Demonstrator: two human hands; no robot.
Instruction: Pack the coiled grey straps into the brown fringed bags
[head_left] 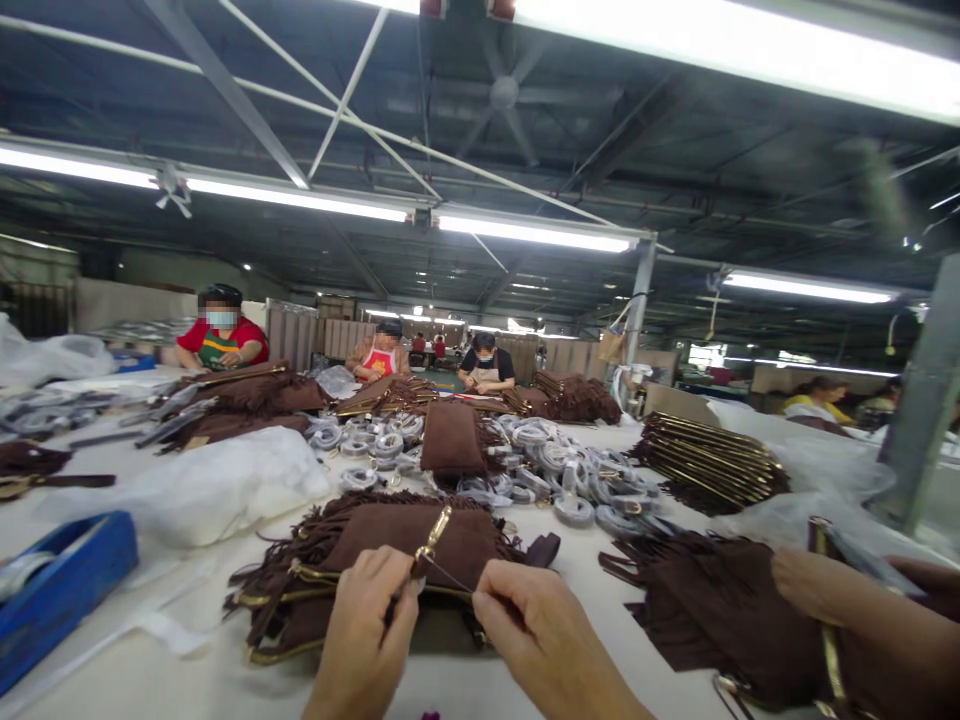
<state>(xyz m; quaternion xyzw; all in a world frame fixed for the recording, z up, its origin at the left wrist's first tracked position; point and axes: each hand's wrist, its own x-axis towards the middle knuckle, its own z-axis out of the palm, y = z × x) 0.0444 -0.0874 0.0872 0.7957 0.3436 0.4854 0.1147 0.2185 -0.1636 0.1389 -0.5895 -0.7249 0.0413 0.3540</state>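
Low in the head view, a small stack of brown fringed bags with gold zippers lies in front of me. My left hand is closed, pinching a short brown strap that ends in a gold clasp, which points up and away over the top bag. From the strap, a thin pale thread runs taut to my right hand. The fingertips of that hand are pinched together on the thread's other end. Both hands are just above the near edge of the bags.
A blue tape dispenser stands left, near white plastic wrapping. Wrapped grey coils lie beyond the bags. On the right, another person's hand rests over brown fringed pieces. Several people sit across the table.
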